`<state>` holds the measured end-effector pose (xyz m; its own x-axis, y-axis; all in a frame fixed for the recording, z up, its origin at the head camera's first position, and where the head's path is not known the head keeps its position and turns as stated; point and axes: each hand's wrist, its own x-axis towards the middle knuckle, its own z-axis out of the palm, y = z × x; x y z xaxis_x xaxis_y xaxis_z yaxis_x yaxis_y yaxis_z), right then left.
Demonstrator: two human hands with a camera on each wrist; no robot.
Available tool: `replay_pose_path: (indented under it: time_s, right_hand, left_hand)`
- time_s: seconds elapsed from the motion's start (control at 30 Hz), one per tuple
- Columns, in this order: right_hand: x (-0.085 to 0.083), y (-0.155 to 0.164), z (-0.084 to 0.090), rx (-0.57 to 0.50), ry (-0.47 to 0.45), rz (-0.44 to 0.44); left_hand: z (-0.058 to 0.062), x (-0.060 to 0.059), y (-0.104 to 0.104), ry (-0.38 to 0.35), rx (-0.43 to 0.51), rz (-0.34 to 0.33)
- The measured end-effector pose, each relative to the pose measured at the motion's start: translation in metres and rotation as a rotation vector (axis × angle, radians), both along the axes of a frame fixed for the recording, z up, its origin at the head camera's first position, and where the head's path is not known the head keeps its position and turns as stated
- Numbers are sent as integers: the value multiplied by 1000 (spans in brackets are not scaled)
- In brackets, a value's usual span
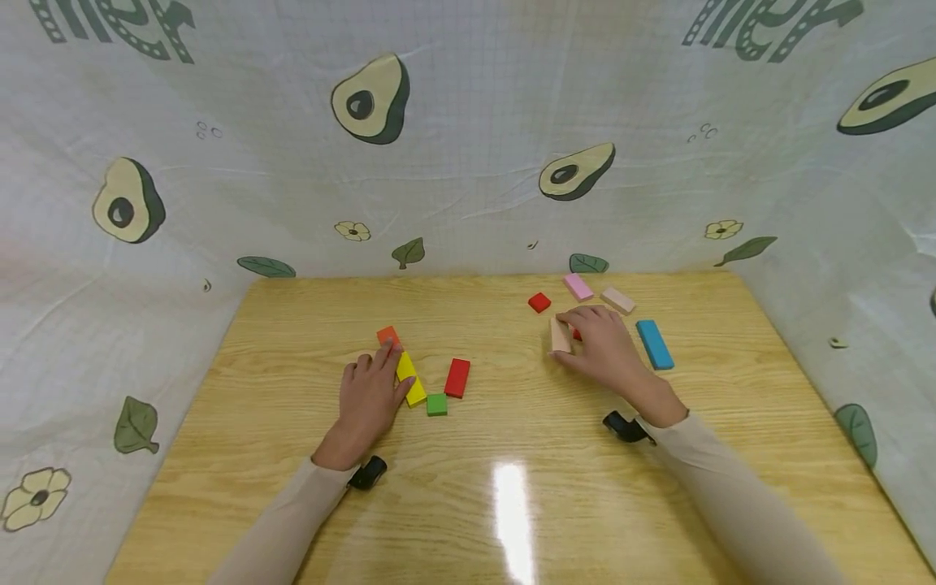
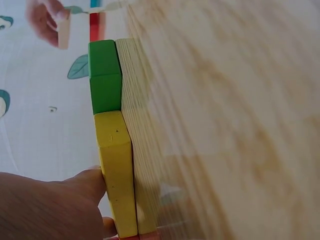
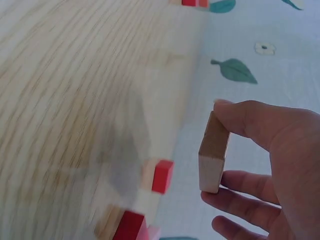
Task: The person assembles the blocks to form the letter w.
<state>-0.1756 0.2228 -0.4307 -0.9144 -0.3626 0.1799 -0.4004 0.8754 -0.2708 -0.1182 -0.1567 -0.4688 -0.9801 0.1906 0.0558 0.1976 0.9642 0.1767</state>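
Over on the right, I have the right hand (image 1: 603, 345) pinching a plain wooden block (image 1: 559, 336) between thumb and fingertips, the gap just as wide as the block; whether its lower end clears the table (image 1: 307, 325), I can't tell. A red piece (image 1: 577, 334) peeks out partly hidden behind those fingers. Around that hand I count a small red block (image 1: 539, 302), a pink block (image 1: 578, 287), a pale block (image 1: 617, 300) and, just beside it, a blue block (image 1: 654, 345).

Across to the left hand (image 1: 369, 394): relaxed fingers, thumb apart, nothing gripped. A fingertip is at the orange block (image 1: 387, 333), the thumb against the side of the yellow block (image 1: 413, 382). Orange meets one end of yellow, and a green block (image 1: 436, 405) touches the other. A larger red block (image 1: 457, 379) lies near the green one, on the table.
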Motion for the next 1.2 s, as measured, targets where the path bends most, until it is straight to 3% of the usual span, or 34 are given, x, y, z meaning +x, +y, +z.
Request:
replay_pose_path:
  time_s: [0.47,0.8,1.2]
  right_hand:
    - [-15,-61,-7,-60,-76,16]
    - [-23,-101,-17,-34,-109,25]
    - [-27,-137,-20,-94,-193,-39]
  left_hand:
    - [2,-1,2,4,-12,2]
    - [0,0,1,15,-3,4]
    - [0,-1,1,3,-7,6]
